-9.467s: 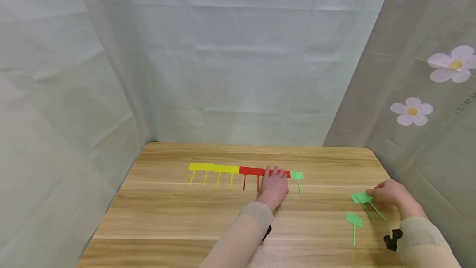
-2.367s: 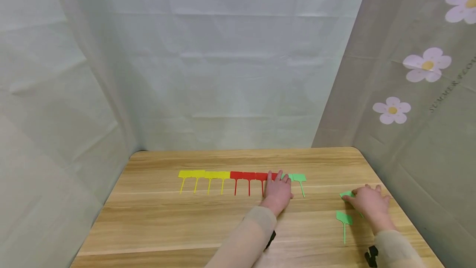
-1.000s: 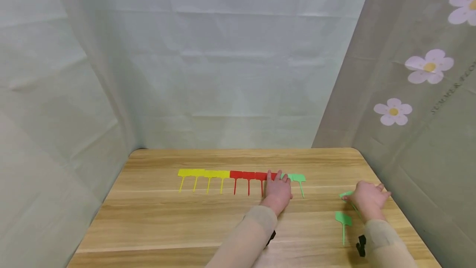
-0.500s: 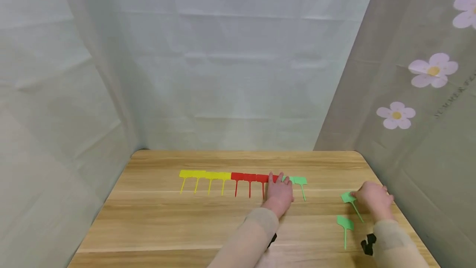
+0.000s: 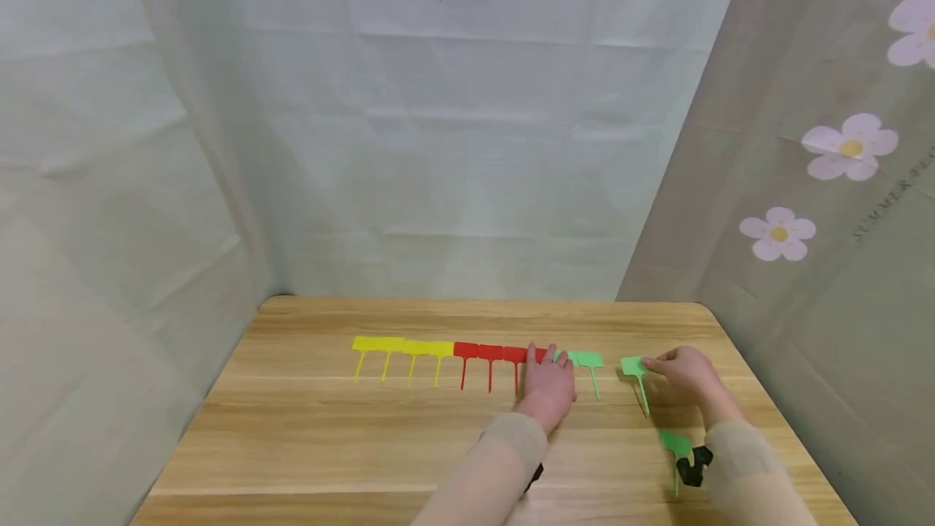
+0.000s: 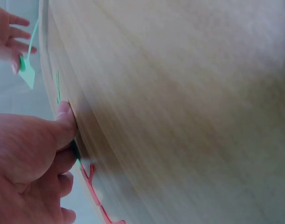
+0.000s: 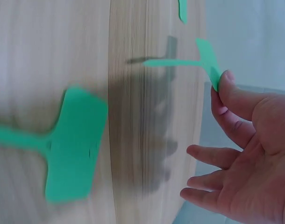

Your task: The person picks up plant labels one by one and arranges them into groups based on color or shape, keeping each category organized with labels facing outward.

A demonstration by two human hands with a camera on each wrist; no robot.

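Note:
A row of T-shaped plant labels lies across the table: several yellow labels (image 5: 377, 343), then red labels (image 5: 490, 352), then two green labels (image 5: 589, 360) at the right end. My left hand (image 5: 549, 388) rests on the row where red meets green, partly covering labels there. To the right of the row, my right hand (image 5: 688, 372) pinches a green plant label (image 5: 631, 366) between thumb and forefinger. The right wrist view shows this label raised off the wood, its shadow below, the other fingers spread. Another green plant label (image 7: 77, 144) lies loose nearer the front, partly behind the wrist mount in the head view.
The wooden table (image 5: 329, 445) has rounded far corners. A pale cloth (image 5: 475, 185) hangs behind it and along the left side. On the right hangs a cloth with printed flowers (image 5: 777, 234). Black wrist mounts (image 5: 694, 466) sit on the sleeves.
One green label joined the row's right end after the oldest frame. My right hand has since lifted another from the right and carried it left toward the row. My left hand stays.

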